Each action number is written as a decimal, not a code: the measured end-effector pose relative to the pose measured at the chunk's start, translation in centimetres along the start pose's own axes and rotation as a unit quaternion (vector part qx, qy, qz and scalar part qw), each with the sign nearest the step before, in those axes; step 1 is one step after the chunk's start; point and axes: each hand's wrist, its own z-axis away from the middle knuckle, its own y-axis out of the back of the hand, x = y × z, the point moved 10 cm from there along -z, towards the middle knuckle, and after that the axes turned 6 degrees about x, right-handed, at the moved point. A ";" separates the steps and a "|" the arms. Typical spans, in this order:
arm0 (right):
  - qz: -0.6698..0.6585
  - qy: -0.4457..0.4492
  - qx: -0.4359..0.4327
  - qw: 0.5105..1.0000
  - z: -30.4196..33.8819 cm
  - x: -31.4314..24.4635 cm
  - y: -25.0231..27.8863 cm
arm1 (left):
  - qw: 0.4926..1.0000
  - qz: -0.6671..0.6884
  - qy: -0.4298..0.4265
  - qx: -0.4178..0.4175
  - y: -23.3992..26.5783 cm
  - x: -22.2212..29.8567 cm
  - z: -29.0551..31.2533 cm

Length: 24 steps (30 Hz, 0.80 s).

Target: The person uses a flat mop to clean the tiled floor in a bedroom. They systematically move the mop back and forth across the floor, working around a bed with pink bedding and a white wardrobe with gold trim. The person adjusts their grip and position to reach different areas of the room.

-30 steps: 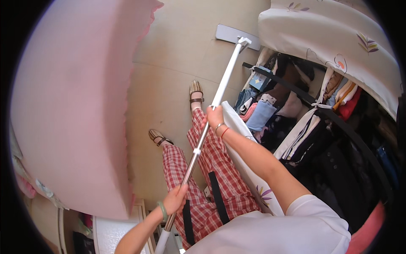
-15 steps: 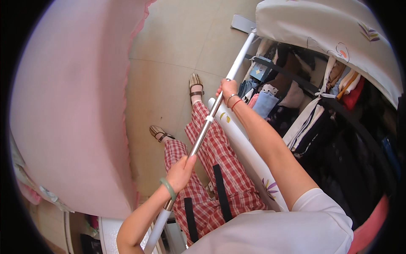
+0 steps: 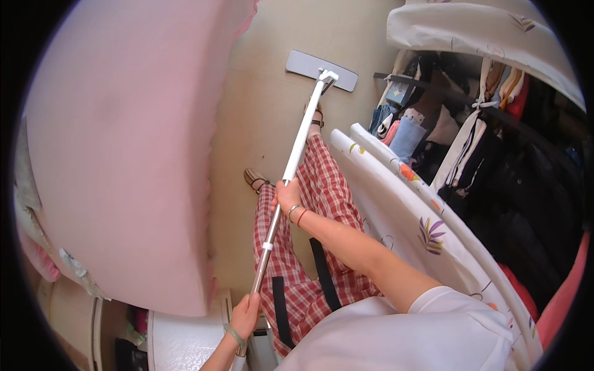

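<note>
Clasping mop pole (image 3: 303, 137), left hand (image 3: 246, 316) below right hand (image 3: 287, 195), floor (image 3: 260, 117) between bedspread (image 3: 124, 161) and curtain (image 3: 393, 201)

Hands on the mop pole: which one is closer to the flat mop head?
The right hand, wearing the silver bracelet and red cord. The left hand, with the green bangle, holds the pole farther from the mop head.

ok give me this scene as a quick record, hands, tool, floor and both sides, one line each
left hand: closed around the pole's silver lower part, green bangle on the wrist
right hand: closed around the pole higher up, where white meets silver
pole: slanting, white above, silver below
mop head: flat, grey, rectangular, on the floor
floor: beige
left side: large pink cover
right side: patterned white cover, hanging clothes
</note>
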 end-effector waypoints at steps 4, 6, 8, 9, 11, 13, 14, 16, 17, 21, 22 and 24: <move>0.015 -0.052 -0.032 0.998 3.3 5.4 -0.6 | 0.984 0.113 0.113 -0.079 -1.3 -5.8 2.7; 0.002 -0.054 -0.054 0.997 3.5 6.0 0.6 | 0.969 0.149 0.147 -0.129 -3.9 -6.4 3.4; 0.019 -0.021 -0.078 0.997 3.2 5.5 2.1 | 0.969 0.145 0.134 -0.151 -6.4 -5.7 3.7; 0.021 0.000 -0.085 0.996 2.8 5.0 2.9 | 0.968 0.138 0.131 -0.164 -7.2 -5.4 3.9; 0.032 -0.003 -0.053 0.998 0.4 4.2 5.2 | 0.968 0.127 0.121 -0.182 -8.3 -3.9 2.3; 0.035 0.011 0.013 0.999 -1.7 2.4 8.4 | 0.971 0.090 0.100 -0.197 -9.7 -1.8 0.3; 0.031 0.010 0.027 0.999 -3.2 1.8 9.9 | 0.970 0.079 0.102 -0.206 -10.5 -0.7 -0.7; 0.034 0.013 0.022 0.999 -6.4 1.0 12.3 | 0.966 0.061 0.108 -0.226 -12.7 1.1 -2.1; 0.035 0.024 0.056 0.997 -7.0 0.2 13.7 | 0.968 0.047 0.099 -0.226 -13.5 2.1 -2.9; 0.007 0.017 0.057 0.998 -11.0 -0.6 16.6 | 0.974 -0.023 0.058 -0.217 -15.4 5.2 -5.2; 0.017 0.027 0.078 0.996 -11.4 -1.0 17.3 | 0.975 -0.026 0.061 -0.213 -15.6 5.4 -5.7; -0.004 0.042 0.085 0.995 -11.9 -1.1 17.3 | 0.979 -0.041 0.060 -0.190 -15.4 5.6 -6.3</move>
